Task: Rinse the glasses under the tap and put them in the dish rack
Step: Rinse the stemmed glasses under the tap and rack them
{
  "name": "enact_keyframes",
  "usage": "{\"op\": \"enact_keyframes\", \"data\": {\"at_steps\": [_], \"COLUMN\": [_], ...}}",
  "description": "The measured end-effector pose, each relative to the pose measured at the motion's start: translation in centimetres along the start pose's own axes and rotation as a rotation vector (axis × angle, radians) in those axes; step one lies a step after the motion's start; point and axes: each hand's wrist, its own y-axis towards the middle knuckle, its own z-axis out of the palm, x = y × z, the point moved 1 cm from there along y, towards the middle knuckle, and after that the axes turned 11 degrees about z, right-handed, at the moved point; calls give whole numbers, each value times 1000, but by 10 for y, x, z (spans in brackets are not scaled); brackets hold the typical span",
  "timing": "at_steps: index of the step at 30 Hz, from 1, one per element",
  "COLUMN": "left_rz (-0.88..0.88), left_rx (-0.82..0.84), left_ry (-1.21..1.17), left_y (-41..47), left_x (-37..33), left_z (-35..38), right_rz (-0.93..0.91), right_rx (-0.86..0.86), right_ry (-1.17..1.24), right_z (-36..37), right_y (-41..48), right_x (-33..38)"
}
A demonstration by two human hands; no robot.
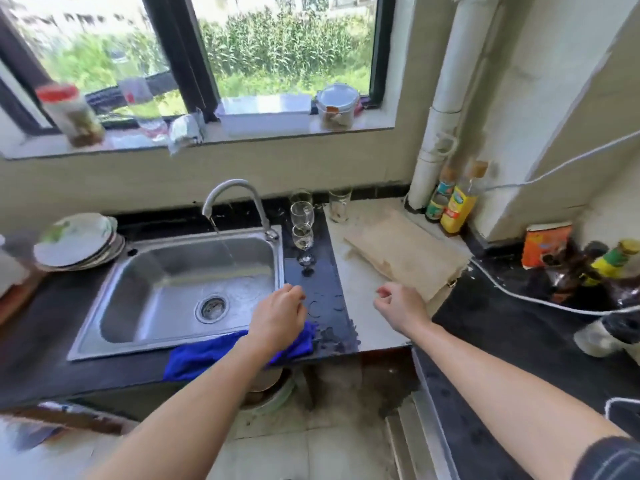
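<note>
Beside the stacked plates (pixel 78 242), water runs from the tap (pixel 231 195) into the sink (pixel 166 289). My left hand (pixel 278 315) hovers half-curled and empty by its rim; stemmed glasses (pixel 302 233) stand just behind. Right hand (pixel 398 304), loosely open, holds nothing. Next, likely, picking up the nearest glass; no dish rack shows.

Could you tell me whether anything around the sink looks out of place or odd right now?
The tap is running into the empty sink with no glass under it. The blue cloth hangs over the counter edge, and water rings mark the dark counter near the left hand.
</note>
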Motion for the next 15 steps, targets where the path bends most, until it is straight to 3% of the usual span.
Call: {"op": "enact_keyframes", "data": {"at_steps": [5,15], "left_rz": [-70,-143], "left_rx": [42,161], "left_ry": [-10,-101], "left_y": [26,76], "left_x": [74,188], "left_z": [1,-1], "right_rz": [-20,159], "right_rx": [62,21], "right_ry": [-9,23], "right_z": [39,94], "right_y": [61,163], "right_x": [72,171]}}
